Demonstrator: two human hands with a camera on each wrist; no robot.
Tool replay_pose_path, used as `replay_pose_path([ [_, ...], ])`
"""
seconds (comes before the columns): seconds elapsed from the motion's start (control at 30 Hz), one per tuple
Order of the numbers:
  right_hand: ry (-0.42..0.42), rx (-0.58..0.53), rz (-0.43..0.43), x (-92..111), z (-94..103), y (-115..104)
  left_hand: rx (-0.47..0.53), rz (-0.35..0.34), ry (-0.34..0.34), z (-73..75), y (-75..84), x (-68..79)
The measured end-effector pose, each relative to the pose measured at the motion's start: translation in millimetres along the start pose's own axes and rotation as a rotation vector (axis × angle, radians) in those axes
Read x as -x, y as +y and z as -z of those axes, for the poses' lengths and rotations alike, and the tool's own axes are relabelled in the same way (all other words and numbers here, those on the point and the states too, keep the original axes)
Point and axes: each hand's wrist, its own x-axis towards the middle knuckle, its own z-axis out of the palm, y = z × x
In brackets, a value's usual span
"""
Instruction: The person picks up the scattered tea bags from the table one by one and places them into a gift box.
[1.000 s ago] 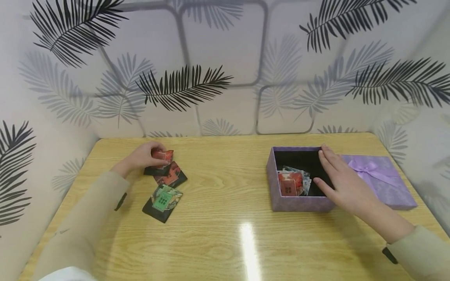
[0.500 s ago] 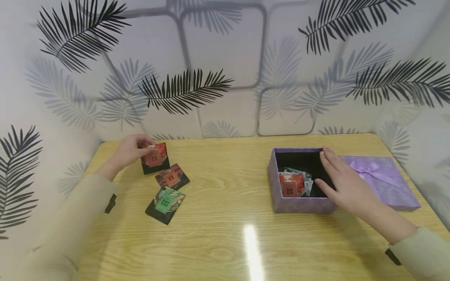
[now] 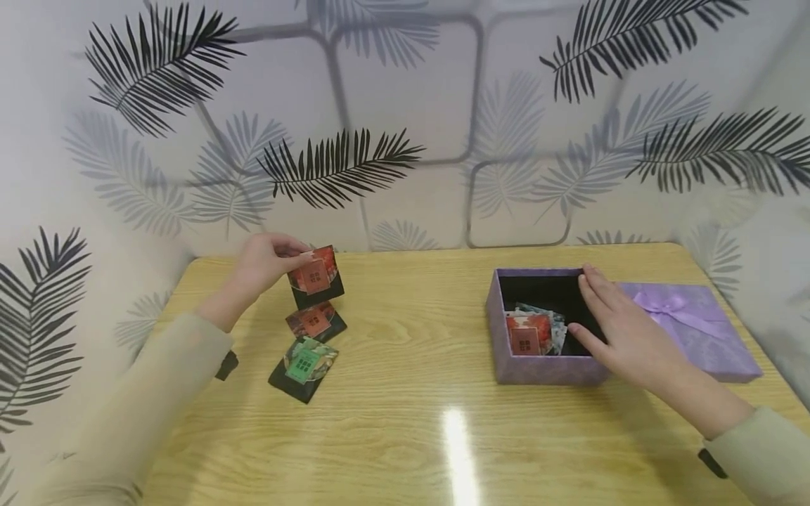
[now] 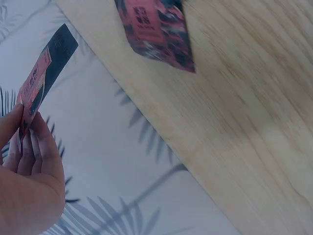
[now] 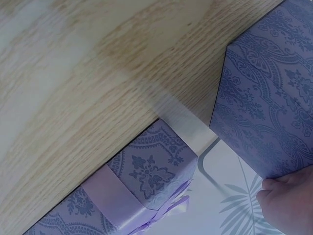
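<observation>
Between thumb and fingers, my left hand pinches the edge of a flat red-and-black packet, tilted up above the table in the head view. The left wrist view shows this packet nearly edge-on. Below it lie a second red-and-black packet and a green-and-black packet, slightly overlapping. My right hand rests on the right side of an open purple box, fingers extended along its rim. Inside the box, a red packet and blue-grey packets lean together.
A purple lid with a ribbon bow lies right of the box, partly behind my right hand. The wooden table ends at a leaf-patterned backdrop along its far edge.
My left hand has lifted the top red-and-black packet off the pile, first toward the left, then back to the right. My right hand stays on the box.
</observation>
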Motion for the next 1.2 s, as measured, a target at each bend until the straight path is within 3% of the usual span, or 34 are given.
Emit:
replay_pose_path([
  [0.3, 0.005, 0.003, -0.001, 1, 2.5, 0, 0.072, -0.027, -0.04, -32.3, 38.7, -8.9],
  [0.67, -0.018, 0.014, -0.002, -2, 3.9, -1, 0.15, -0.155, 0.021, -63.1, 78.6, -13.9],
  [0.97, -0.03, 0.05, 0.004, -1, 5.4, 0, 0.289, -0.136, -0.006, -87.7, 104.9, -16.0],
  [1.2, -0.062, 0.065, 0.0, -3, 8.8, -1, 0.318, -0.127, -0.012, -106.2, 130.2, -14.8],
])
